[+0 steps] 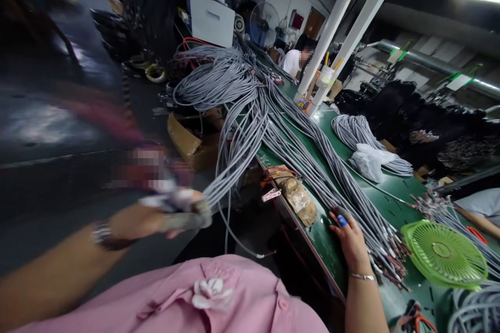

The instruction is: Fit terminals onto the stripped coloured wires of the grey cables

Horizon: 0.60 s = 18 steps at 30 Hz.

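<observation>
Two bare hands work at a green bench (pixel 320 119); directions are counted from the middle of the view. At eight o'clock, the left hand (pixel 156 218) has its fingers clamped around a thick bundle of grey cables (pixel 230 171). Beyond this grip the bundle's end is blurred, so its details I cannot tell. The bundle climbs toward eleven o'clock, into a large pile of loops (pixel 219 75). One loose cable end (pixel 259 256) hangs below, near six o'clock.

At four o'clock, the right hand (pixel 351 242) has its fingers somewhat apart, resting at the near edge of the long cables (pixel 324 166) on the bench. These run from twelve o'clock down toward four, where their ends show reddish wires. Between four and five o'clock lies a brown packet (pixel 300 197), with a pink clip (pixel 271 195) just beside it. Farther out toward four o'clock is a green basket (pixel 425 250). At three o'clock, a plastic bag (pixel 367 165) touches another coil (pixel 353 129). A co-worker in white (pixel 291 62) is at one o'clock.
</observation>
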{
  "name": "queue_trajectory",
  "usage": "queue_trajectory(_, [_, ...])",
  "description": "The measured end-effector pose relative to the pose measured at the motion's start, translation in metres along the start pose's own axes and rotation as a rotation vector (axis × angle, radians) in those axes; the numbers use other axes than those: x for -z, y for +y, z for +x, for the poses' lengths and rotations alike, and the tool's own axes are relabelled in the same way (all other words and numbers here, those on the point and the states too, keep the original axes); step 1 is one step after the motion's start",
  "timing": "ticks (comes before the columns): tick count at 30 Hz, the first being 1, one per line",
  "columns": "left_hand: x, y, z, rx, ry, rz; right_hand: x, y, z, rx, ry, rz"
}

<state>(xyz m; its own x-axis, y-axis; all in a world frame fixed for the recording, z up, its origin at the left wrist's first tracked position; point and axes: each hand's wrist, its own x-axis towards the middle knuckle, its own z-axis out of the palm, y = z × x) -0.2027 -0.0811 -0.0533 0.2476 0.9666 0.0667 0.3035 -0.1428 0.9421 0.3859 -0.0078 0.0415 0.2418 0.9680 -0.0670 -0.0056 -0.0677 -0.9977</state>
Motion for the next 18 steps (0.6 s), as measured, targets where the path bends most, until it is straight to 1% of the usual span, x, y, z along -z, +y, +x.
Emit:
queue_trajectory(1, [-0.022, 0.024, 0.034, 0.086, -0.192, -0.061, -0.002, 0.000, 0.000, 0.002, 0.022, -0.055])
queue_trajectory(2, [-0.044, 0.047, 0.064, 0.146, -0.302, -0.135, -0.003, 0.000, 0.000, 0.002, 0.036, -0.110])
queue_trajectory(3, [-0.063, 0.066, 0.087, 0.188, -0.330, -0.208, -0.005, -0.001, -0.001, 0.010, 0.046, -0.160])
queue_trajectory(4, [-0.079, 0.080, 0.102, 0.215, -0.318, -0.272, -0.008, -0.002, -0.004, 0.023, 0.071, -0.211])
queue_trajectory(5, [-0.092, 0.088, 0.111, 0.246, -0.307, -0.323, -0.013, -0.002, -0.008, 0.033, 0.104, -0.262])
queue_trajectory(6, [-0.101, 0.091, 0.114, 0.259, -0.290, -0.367, -0.021, -0.003, -0.015, 0.055, 0.144, -0.306])
queue_trajectory(7, [-0.107, 0.090, 0.114, 0.275, -0.292, -0.393, -0.031, -0.004, -0.024, 0.096, 0.211, -0.325])
queue_trajectory(8, [-0.111, 0.086, 0.113, 0.298, -0.288, -0.425, -0.046, -0.004, -0.034, 0.129, 0.237, -0.333])
queue_trajectory(9, [-0.112, 0.081, 0.112, 0.319, -0.285, -0.461, -0.063, -0.004, -0.045, 0.148, 0.223, -0.330])
queue_trajectory(10, [-0.112, 0.076, 0.113, 0.335, -0.293, -0.500, -0.083, -0.003, -0.057, 0.134, 0.154, -0.324])
queue_trajectory(11, [-0.112, 0.071, 0.114, 0.345, -0.304, -0.541, -0.104, -0.002, -0.068, 0.103, 0.048, -0.321])
queue_trajectory(13, [-0.111, 0.067, 0.118, 0.346, -0.336, -0.609, -0.148, 0.001, -0.086, 0.070, -0.236, -0.340])
queue_trajectory(14, [-0.112, 0.066, 0.119, 0.345, -0.344, -0.627, -0.168, 0.002, -0.091, 0.066, -0.342, -0.327])
queue_trajectory(15, [-0.113, 0.066, 0.121, 0.344, -0.345, -0.636, -0.186, 0.003, -0.094, 0.065, -0.421, -0.309])
queue_trajectory(16, [-0.113, 0.065, 0.121, 0.344, -0.339, -0.636, -0.202, 0.003, -0.095, 0.071, -0.460, -0.296])
queue_trajectory(18, [-0.115, 0.061, 0.118, 0.338, -0.331, -0.607, -0.227, 0.002, -0.091, 0.067, -0.499, -0.285])
